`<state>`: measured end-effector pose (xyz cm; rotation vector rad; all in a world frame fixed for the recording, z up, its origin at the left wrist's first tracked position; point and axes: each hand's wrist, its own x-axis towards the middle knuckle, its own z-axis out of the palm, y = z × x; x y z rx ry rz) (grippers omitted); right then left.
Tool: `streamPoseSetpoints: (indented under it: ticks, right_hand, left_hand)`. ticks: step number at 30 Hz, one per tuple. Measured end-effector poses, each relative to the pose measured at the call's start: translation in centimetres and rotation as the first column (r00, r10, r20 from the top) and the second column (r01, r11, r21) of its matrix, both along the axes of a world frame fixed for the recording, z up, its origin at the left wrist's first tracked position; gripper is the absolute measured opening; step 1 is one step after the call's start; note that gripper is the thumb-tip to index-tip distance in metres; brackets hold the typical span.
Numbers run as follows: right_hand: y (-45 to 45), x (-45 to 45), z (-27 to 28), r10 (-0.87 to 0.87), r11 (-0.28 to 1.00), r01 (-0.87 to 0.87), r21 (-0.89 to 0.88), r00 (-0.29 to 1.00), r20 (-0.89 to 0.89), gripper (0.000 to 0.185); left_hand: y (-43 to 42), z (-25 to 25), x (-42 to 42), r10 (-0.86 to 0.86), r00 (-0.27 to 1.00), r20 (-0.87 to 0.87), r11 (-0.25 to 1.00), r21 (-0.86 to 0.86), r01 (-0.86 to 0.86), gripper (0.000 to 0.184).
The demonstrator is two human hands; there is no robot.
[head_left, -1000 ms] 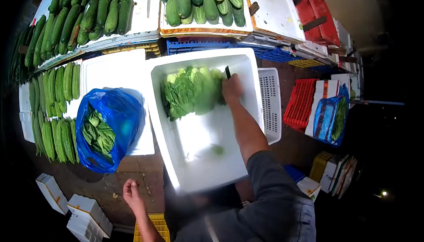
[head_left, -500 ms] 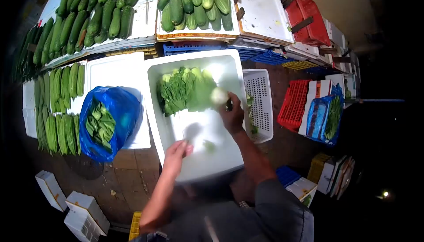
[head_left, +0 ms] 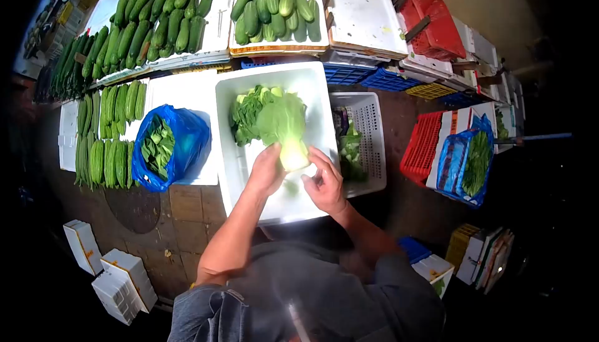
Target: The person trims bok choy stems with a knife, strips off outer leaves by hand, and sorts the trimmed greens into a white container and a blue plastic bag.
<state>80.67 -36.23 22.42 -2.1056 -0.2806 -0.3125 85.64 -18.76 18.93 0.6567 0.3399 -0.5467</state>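
Note:
A leafy green head with a pale base is held up over the white foam box, its leaves pointing away from me. My left hand is closed on the left side of its base. At the right of the base is my right hand, fingers curled, with the fingertips at the base's edge; a dark thing seen there earlier cannot be made out now. More leafy greens lie in the box's upper left part. Left of the box, a blue plastic bag holds similar greens.
A white perforated basket with loose leaves stands right of the box. Cucumbers and long green gourds lie on white foam lids behind and left. Farther right are a red crate and a bagged bundle of greens.
My left hand has come up from the lower left and taken hold of the leafy head. My right hand has brought that head toward me, with its base now nearest me.

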Motion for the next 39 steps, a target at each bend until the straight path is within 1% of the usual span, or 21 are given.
streamPoseSetpoints:
  ticks: [3,4,8,9,11,14,17,18,21,22,25,26,27,29,30,31,33,34,35,37,39]
  right_hand:
    - [-1.0,-0.2,1.2,-0.109,0.994,0.109,0.024,0.994,-0.005,0.05]
    - [-1.3,-0.3,2.0,-0.154,0.987,0.159,0.038,0.982,-0.11,0.046]
    - [-2.3,-1.0,2.7,-0.256,0.963,0.264,0.049,0.959,-0.124,0.038]
    - [-2.8,-1.3,2.0,-0.251,0.963,0.263,0.065,0.955,-0.157,0.035]
    - [-3.4,-1.6,0.8,-0.237,0.958,0.245,0.145,0.969,-0.073,0.032]
    - [-3.9,-2.6,1.3,-0.157,0.857,0.341,0.387,0.887,-0.433,0.034]
    - [-4.0,-2.9,2.6,-0.129,0.805,0.403,0.435,0.835,-0.535,0.034]
    - [-3.9,-2.7,1.0,-0.167,0.798,0.397,0.453,0.869,-0.466,0.032]
    - [-3.9,-2.8,1.9,-0.198,0.779,0.387,0.494,0.899,-0.392,0.028]
    - [-3.7,-3.0,1.9,-0.24,0.746,0.431,0.507,0.885,-0.399,0.024]
    - [-4.1,-2.6,-3.2,-0.433,0.745,0.495,0.447,0.869,-0.24,0.021]
    - [-4.1,-2.6,-2.8,-0.44,0.709,0.501,0.496,0.864,-0.244,0.018]
    - [-4.1,-2.7,-1.8,-0.42,0.629,0.53,0.569,0.847,-0.325,0.017]
    - [-4.5,-2.2,0.3,-0.348,0.443,0.574,0.688,0.818,-0.458,0.015]
    - [-4.7,-1.6,0.0,-0.325,0.174,0.608,0.775,0.778,-0.538,0.015]
    - [-5.9,-1.5,-0.2,-0.276,0.046,0.657,0.753,0.732,-0.622,0.016]
    - [-8.8,-1.9,-3.5,-0.27,0.037,0.672,0.74,0.719,-0.64,0.021]
    - [-10.5,-2.2,-4.6,-0.218,0.016,0.702,0.712,0.697,-0.683,0.024]
    - [-11.4,-2.3,-3.8,-0.245,-0.064,0.782,0.621,0.591,-0.769,0.026]
    - [-13.7,-3.5,-6.0,-0.262,-0.088,0.799,0.595,0.558,-0.787,0.027]
    - [-15.6,-5.0,-8.3,-0.127,-0.052,0.871,0.488,0.479,-0.869,0.026]
  left_hand:
    - [-2.0,0.7,-0.5,-0.019,0.981,0.194,0.981,0.191,-0.019,0.037]
    - [-2.7,1.2,-1.0,0.004,0.982,0.186,0.981,0.192,-0.04,0.035]
    - [-4.8,3.3,-1.9,-0.092,0.95,0.299,0.895,0.443,-0.053,0.035]
    - [-5.3,4.7,-2.2,-0.101,0.934,0.342,0.901,0.43,-0.06,0.033]
    - [-6.3,5.5,-2.6,-0.074,0.922,0.381,0.899,0.425,-0.103,0.031]
    - [-6.9,6.2,-3.0,-0.101,0.905,0.414,0.856,0.499,-0.133,0.031]
    - [-7.5,7.8,-3.5,-0.091,0.903,0.421,0.857,0.494,-0.144,0.031]
    - [-7.7,7.4,-3.6,-0.101,0.902,0.42,0.82,0.549,-0.163,0.032]
    - [-8.6,7.1,-3.6,-0.029,0.895,0.445,0.843,0.492,-0.218,0.031]
    - [-8.6,7.1,-3.7,-0.07,0.892,0.447,0.795,0.564,-0.221,0.031]
    - [-9.3,8.1,-3.9,-0.034,0.904,0.426,0.786,0.57,-0.239,0.031]
    - [-9.5,7.7,-3.9,-0.028,0.907,0.421,0.755,0.604,-0.257,0.031]
    - [-9.9,6.8,-4.0,0.064,0.919,0.389,0.838,0.48,-0.261,0.029]
    - [-10.6,6.1,-3.7,0.209,0.915,0.346,0.86,0.38,-0.34,0.03]
    - [-10.6,6.3,-3.5,0.265,0.92,0.29,0.922,0.203,-0.33,0.034]
    - [-10.3,5.9,-3.3,0.279,0.929,0.243,0.947,0.089,-0.308,0.038]
    - [-9.3,5.0,-2.6,0.191,0.969,0.156,0.98,-0.091,-0.178,0.042]
    - [-8.9,4.8,-2.4,0.163,0.977,0.136,0.98,-0.136,-0.144,0.045]
    - [-8.6,4.7,-2.4,0.134,0.984,0.116,0.977,-0.182,-0.111,0.048]
    - [-8.6,4.6,-2.1,0.057,0.992,0.114,0.96,-0.279,-0.023,0.055]
    - [-8.8,4.2,-1.9,0.005,0.995,0.099,0.944,-0.33,0.028,0.063]
